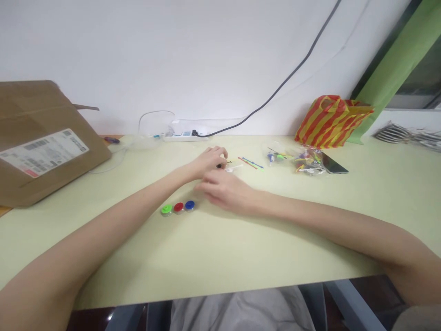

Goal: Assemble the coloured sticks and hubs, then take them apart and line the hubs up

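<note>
Beyond my right hand, my left hand [211, 162] has its fingers curled over a small black piece [220, 166]; whether it grips the piece is not clear. My right hand [225, 189] is blurred just in front of it, fingers bent, and what they hold, if anything, cannot be made out. Near its fingertips stand three small round pieces in a row: green [166, 209], red [178, 207] and blue [189, 205]. A clear white piece [234, 168] lies right of my left hand, and thin coloured sticks [251, 162] lie farther right.
Plastic bags of coloured parts [308, 162] and a phone [333, 163] lie at the right. A striped bag [332, 122] stands by the wall. A cardboard box [44, 142] is at the left, a power strip [184, 135] at the back of the table [220, 257].
</note>
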`<state>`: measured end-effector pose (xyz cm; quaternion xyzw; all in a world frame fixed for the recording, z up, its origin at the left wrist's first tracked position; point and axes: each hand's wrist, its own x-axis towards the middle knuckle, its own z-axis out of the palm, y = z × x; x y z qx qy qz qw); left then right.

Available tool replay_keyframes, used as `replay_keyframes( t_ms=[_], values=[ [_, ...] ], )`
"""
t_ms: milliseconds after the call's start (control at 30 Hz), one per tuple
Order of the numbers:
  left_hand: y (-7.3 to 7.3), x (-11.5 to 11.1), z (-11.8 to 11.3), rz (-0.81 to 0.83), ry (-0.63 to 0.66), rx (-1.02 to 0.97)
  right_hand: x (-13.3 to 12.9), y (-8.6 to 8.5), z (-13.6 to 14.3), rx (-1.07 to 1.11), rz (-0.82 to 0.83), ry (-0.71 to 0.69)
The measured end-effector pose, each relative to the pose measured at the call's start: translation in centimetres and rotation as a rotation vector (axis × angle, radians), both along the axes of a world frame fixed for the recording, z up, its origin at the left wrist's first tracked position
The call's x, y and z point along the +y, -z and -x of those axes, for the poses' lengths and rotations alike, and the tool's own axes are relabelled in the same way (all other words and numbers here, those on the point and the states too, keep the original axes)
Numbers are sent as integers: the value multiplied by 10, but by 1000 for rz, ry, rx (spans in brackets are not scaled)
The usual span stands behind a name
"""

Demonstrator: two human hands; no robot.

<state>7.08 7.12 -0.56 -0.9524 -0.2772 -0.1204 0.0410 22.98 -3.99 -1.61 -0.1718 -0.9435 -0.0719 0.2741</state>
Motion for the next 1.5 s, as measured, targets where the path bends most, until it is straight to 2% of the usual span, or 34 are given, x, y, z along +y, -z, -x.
replay_keyframes(
  t_ms=[67, 167, 267, 367, 467, 533, 667, 767, 900, 1033, 1200, 1367, 1500],
  values=[
    [0, -2, 2, -4, 16, -21, -19, 4, 9, -71, 22, -32],
    [1, -6, 4, 24, 31, -44, -32, 11, 15, -137, 25, 12],
    [-3, -9, 3, 52, 29, -52, -28, 14, 13, -166, 58, 12],
    [-16, -18, 2, 59, 21, -97, -20, 13, 7, -162, 114, 4],
    [-31, -39, 7, 97, 24, -158, -12, 13, -9, -168, 127, 67],
    [-36, -59, 16, 152, 17, -185, -6, 16, -26, -148, 140, 117],
    [-27, -94, 36, 226, -45, -128, 9, 25, -63, 5, 186, 205],
    [-17, -105, 43, 154, -60, -15, 24, 30, -85, 134, 205, 278],
    [-13, -108, 39, 55, -26, 53, 48, 32, -114, 271, 168, 486],
    [-13, -107, 33, 31, 9, 82, 66, 35, -133, 153, 179, 671],
    [-14, -94, 19, 28, 58, 137, 72, 38, -133, 4, 228, 725],
    [-15, -79, 2, 21, 128, 126, 72, 35, -132, -16, 224, 756],
    [-19, -77, 0, 68, 176, 125, 77, 33, -135, 9, 238, 757]
  ],
)
